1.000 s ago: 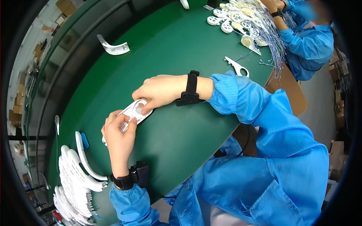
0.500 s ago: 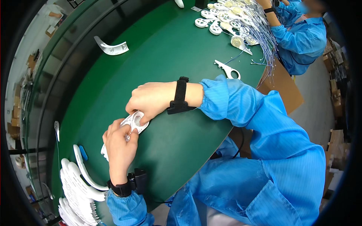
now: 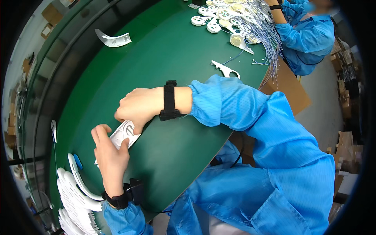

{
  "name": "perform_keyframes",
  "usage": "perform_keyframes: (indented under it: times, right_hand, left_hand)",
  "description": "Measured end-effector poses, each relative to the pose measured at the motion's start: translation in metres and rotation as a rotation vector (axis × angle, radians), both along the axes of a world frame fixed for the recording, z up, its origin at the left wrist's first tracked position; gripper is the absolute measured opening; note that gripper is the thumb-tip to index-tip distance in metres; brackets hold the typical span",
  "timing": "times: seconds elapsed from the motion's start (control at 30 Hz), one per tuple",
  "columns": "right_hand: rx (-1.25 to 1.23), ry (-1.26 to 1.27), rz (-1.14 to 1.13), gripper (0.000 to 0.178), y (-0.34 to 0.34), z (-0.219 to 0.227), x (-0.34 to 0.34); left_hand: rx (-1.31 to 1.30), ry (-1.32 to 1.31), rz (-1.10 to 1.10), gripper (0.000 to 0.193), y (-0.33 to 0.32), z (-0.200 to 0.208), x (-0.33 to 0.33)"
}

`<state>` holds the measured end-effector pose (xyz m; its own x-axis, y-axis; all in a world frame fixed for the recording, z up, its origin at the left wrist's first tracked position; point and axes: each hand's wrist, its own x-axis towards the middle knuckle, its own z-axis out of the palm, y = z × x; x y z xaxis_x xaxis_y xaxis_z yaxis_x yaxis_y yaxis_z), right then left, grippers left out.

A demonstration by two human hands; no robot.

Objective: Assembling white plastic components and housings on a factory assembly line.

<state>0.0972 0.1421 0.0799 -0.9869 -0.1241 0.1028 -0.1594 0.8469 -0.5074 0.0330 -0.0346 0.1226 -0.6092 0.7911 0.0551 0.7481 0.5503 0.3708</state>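
Note:
My right hand (image 3: 139, 105) is closed on one end of a long white plastic housing (image 3: 124, 132), its thumb beside a round patch of small holes. My left hand (image 3: 111, 152) is at the other side of the housing with index finger and thumb spread apart. The left thumb reaches over the near edge of the housing; whether it touches cannot be made out. The lower end of the housing passes behind my left hand. Both wrists wear black straps, the left one with a small black box.
White curved shells (image 3: 74, 192) are piled at the lower left beside a small blue piece (image 3: 78, 161). A curved white shell (image 3: 113, 40) lies farther off. White parts with wires (image 3: 239, 23) are heaped at the back right, near a loose white part (image 3: 226, 69) and a co-worker (image 3: 305, 39).
My left fingers have loosened and spread away from the housing, uncovering more of it. The right hand keeps its grip. The whole view has shifted slightly.

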Motion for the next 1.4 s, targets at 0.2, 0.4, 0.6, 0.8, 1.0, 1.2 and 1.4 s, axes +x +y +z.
perform_keyframes:
  times: [0.2,0.4,0.6,0.8,1.0,1.2,1.4]
  right_hand:
    - [-0.352,-0.403,-0.003,0.028,0.006,0.015,-0.007]
    - [-0.21,-0.158,0.145,0.037,0.003,-0.011,-0.023]
    - [-0.284,-0.357,0.076,0.036,-0.001,0.007,-0.024]
    - [-0.51,-0.169,-0.075,0.033,0.038,0.006,-0.02]
    - [-0.667,-0.13,-0.624,0.037,0.127,-0.018,-0.073]
    - [0.388,0.161,-1.166,0.048,0.22,-0.005,-0.068]
    - [0.001,0.054,-1.082,0.026,0.255,-0.009,-0.029]
  left_hand:
    - [-0.172,0.09,-0.102,0.027,-0.009,-0.008,-0.011]
    - [-0.153,0.062,-0.105,0.026,-0.009,-0.008,-0.009]
    - [-0.148,0.109,-0.139,0.026,-0.013,-0.014,-0.013]
    - [0.405,0.2,-0.106,0.044,-0.03,0.01,-0.029]
    - [0.498,-0.29,-0.013,0.033,-0.053,-0.047,-0.035]
    - [0.467,-0.275,-0.059,0.034,-0.057,-0.066,-0.04]
    - [0.843,-0.684,0.11,0.018,-0.062,-0.078,-0.05]
